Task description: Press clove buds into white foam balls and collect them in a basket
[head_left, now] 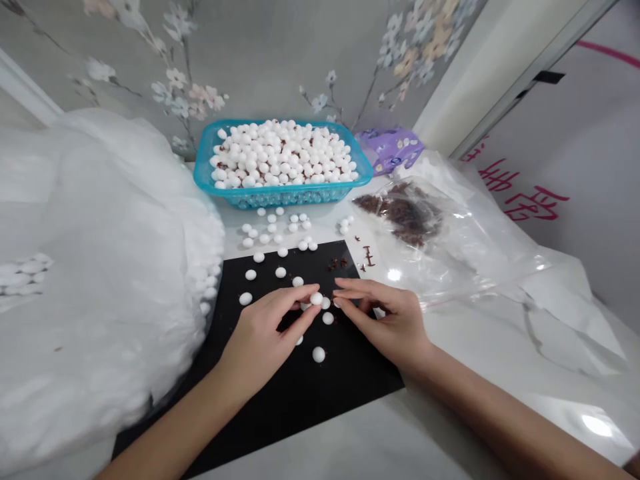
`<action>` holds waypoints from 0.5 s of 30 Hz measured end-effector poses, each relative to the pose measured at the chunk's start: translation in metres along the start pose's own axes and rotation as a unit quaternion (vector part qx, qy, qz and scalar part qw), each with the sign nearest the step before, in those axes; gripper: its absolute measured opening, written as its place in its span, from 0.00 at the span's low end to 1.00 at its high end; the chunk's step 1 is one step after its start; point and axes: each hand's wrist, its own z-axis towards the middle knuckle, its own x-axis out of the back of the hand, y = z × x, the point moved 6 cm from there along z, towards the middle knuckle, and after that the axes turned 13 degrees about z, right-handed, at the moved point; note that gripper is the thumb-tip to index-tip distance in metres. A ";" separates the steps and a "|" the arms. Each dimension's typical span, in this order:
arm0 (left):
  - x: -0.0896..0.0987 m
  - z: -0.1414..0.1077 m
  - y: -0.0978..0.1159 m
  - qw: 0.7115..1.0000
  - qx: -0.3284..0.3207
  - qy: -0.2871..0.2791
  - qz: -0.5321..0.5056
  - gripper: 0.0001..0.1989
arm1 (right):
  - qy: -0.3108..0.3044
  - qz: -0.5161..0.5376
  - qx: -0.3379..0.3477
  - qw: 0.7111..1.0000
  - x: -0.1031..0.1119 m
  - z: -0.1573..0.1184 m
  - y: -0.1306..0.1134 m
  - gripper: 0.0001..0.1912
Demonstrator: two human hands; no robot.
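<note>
My left hand point(267, 337) pinches a white foam ball point(316, 299) between thumb and forefinger, above a black mat point(350, 363). My right hand point(385, 320) sits just to its right, with fingertips pinched close to that ball. Whether they hold a tiny bit between them is too small to see. Several loose white balls point(319, 354) lie on the mat around both hands. Small dark red-brown bits point(334, 265) are scattered on the mat above my fingers.
A teal plastic basket point(280, 197) heaped with white balls stands beyond the mat. To its right lies a clear plastic bag point(405, 213) of dried red-brown pieces, with a purple package point(390, 150) behind. A large white sheer bag point(105, 267) of white balls fills the left.
</note>
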 end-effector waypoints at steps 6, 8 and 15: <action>-0.002 0.003 0.002 0.999 -0.007 -0.023 -0.031 0.05 | 0.016 0.034 -0.001 0.999 0.000 -0.002 -0.003 0.11; 0.000 0.003 0.005 0.998 -0.033 -0.013 -0.043 0.06 | -0.004 0.039 0.023 0.999 -0.003 -0.005 -0.005 0.13; 0.004 0.001 0.009 0.995 -0.072 0.021 -0.059 0.07 | -0.012 0.029 0.054 0.998 -0.006 -0.009 -0.010 0.11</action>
